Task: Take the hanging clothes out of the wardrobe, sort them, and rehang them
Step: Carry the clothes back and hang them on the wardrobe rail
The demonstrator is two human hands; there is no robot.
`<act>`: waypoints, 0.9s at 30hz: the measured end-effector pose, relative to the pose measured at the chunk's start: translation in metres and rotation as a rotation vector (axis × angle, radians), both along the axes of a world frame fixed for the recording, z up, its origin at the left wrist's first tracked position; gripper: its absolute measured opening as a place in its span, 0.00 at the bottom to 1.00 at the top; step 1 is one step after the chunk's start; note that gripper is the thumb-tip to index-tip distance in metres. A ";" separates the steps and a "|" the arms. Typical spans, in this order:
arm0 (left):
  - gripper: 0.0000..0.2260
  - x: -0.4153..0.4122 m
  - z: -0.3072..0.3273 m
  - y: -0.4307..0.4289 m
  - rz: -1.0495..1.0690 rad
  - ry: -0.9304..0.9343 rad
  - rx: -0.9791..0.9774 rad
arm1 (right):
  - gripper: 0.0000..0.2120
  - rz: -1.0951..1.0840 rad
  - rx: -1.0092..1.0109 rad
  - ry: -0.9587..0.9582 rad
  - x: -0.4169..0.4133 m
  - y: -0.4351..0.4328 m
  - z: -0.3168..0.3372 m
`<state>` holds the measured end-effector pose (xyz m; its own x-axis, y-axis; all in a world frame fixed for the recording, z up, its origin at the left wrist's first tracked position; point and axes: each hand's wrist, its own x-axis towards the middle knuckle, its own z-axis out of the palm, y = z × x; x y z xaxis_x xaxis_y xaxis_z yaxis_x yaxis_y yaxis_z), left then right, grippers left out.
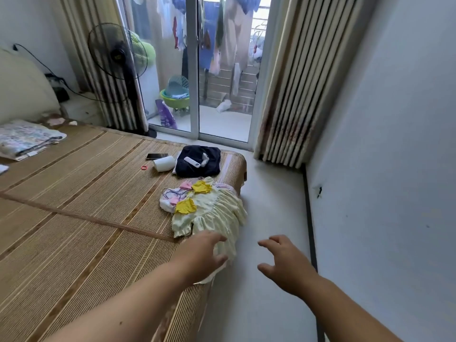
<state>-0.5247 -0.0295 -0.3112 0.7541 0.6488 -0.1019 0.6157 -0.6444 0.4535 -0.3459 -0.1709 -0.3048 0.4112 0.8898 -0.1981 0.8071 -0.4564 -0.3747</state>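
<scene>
Hovering, fingers (220,237) spread: left hand (204,253) perhaps touching bed-edge dress (217,213), right hand (283,262) over floor (271,193).

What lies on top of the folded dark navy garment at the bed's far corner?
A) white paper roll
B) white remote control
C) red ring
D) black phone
B: a white remote control rests directly on the folded dark navy garment.
</scene>
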 end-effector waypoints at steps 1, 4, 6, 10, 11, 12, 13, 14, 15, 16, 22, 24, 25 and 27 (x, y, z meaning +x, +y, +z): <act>0.21 0.011 -0.005 0.014 0.011 0.002 -0.013 | 0.27 0.011 -0.010 0.006 0.015 0.018 -0.005; 0.21 0.043 -0.020 0.058 0.053 0.026 -0.043 | 0.27 0.048 -0.032 0.007 0.065 0.069 -0.019; 0.21 0.069 -0.030 0.094 0.117 0.035 -0.035 | 0.27 0.097 -0.050 0.003 0.103 0.110 -0.027; 0.22 0.129 -0.043 0.163 0.268 0.031 -0.037 | 0.27 0.240 -0.060 -0.028 0.183 0.212 -0.031; 0.22 0.144 -0.045 0.180 0.307 0.033 -0.054 | 0.27 0.284 -0.064 -0.032 0.200 0.240 -0.030; 0.22 0.158 -0.047 0.193 0.344 0.034 -0.073 | 0.27 0.327 -0.069 -0.038 0.213 0.263 -0.029; 0.22 0.170 -0.050 0.207 0.389 0.024 -0.088 | 0.27 0.384 -0.073 -0.042 0.226 0.289 -0.028; 0.22 0.180 -0.052 0.218 0.425 0.022 -0.095 | 0.27 0.433 -0.079 -0.051 0.235 0.312 -0.027; 0.22 0.186 -0.054 0.227 0.452 0.022 -0.100 | 0.27 0.472 -0.081 -0.060 0.240 0.332 -0.027; 0.23 0.191 -0.058 0.239 0.490 0.017 -0.113 | 0.27 0.515 -0.086 -0.065 0.244 0.355 -0.029; 0.23 0.185 -0.099 0.309 0.702 0.020 -0.215 | 0.27 0.728 -0.137 -0.104 0.243 0.466 -0.075; 0.22 0.181 -0.114 0.330 0.738 0.025 -0.230 | 0.27 0.759 -0.172 -0.111 0.241 0.497 -0.092; 0.22 0.180 -0.122 0.340 0.756 0.030 -0.251 | 0.27 0.771 -0.195 -0.102 0.241 0.512 -0.101; 0.23 0.178 -0.140 0.366 0.807 0.038 -0.300 | 0.27 0.812 -0.239 -0.092 0.240 0.551 -0.124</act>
